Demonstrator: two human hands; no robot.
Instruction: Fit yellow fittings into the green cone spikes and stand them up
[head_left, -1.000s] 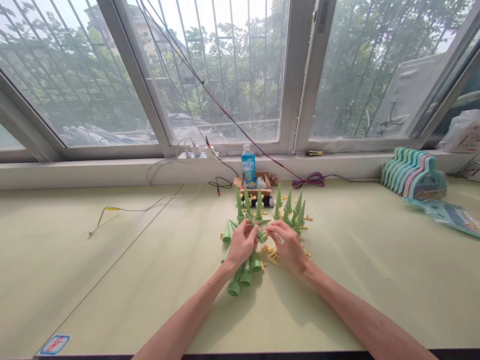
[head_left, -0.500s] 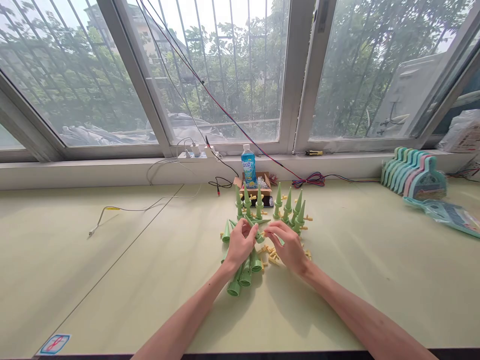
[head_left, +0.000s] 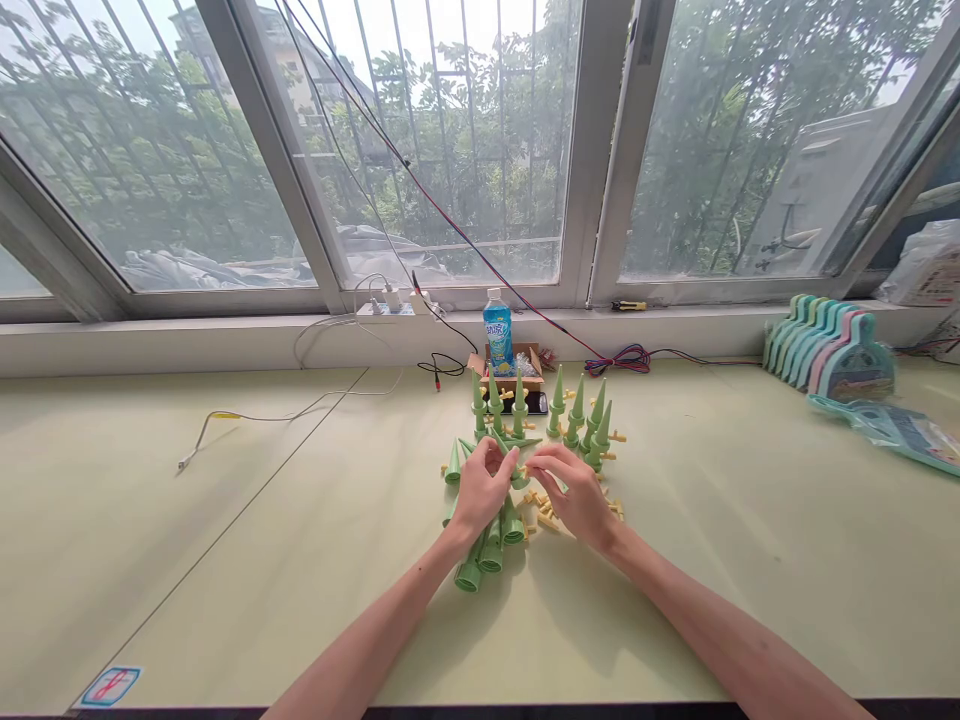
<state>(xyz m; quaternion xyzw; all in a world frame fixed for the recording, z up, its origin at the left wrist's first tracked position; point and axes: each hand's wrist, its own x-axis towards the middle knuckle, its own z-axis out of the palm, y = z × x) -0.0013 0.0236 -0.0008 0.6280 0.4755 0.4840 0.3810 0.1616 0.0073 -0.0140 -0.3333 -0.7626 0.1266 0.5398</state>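
Observation:
My left hand [head_left: 484, 488] is closed around a green plastic spike [head_left: 519, 481], its wide end turned to the right. My right hand [head_left: 570, 490] pinches a small yellow valve piece [head_left: 526, 472] at the side of that spike; the fingers partly hide it. Below and between the hands lies a pile of loose yellow pieces [head_left: 546, 510]. Several hollow green spikes [head_left: 490, 556] lie under and in front of my left hand, open ends toward me. Behind the hands, several green spikes [head_left: 575, 410] with yellow side pieces stand upright, points up.
A blue bottle [head_left: 498, 335] and an open cardboard box [head_left: 531, 380] stand at the back, with a dark phone [head_left: 536, 403] before them. Cables [head_left: 626, 358] run along the sill and table. Packed teal and pink scoop-like items [head_left: 832, 350] stand at the right.
My right hand has edged slightly left, closer to the spike, with the yellow piece still in its fingers. My left hand stays in place.

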